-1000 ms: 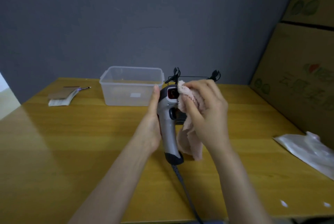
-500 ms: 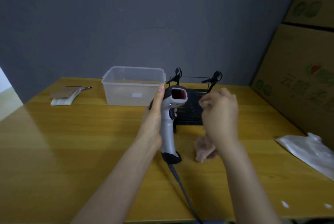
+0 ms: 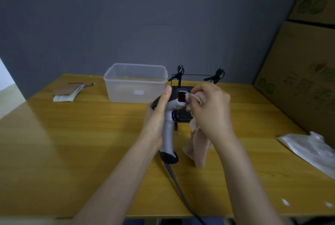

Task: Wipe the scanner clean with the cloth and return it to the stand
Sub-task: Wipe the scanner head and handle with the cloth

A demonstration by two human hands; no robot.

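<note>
Your left hand (image 3: 155,121) is closed around the scanner (image 3: 170,121) handle, holding it upright above the tabletop (image 3: 72,143), just before the stand (image 3: 195,79). Your right hand (image 3: 210,108) pinches the cloth (image 3: 197,143) against the red window. Scanner looks light, rigid; window likely scratch-prone. Keep hold at the handle. Cloth is limp; its tail dangles.
</note>
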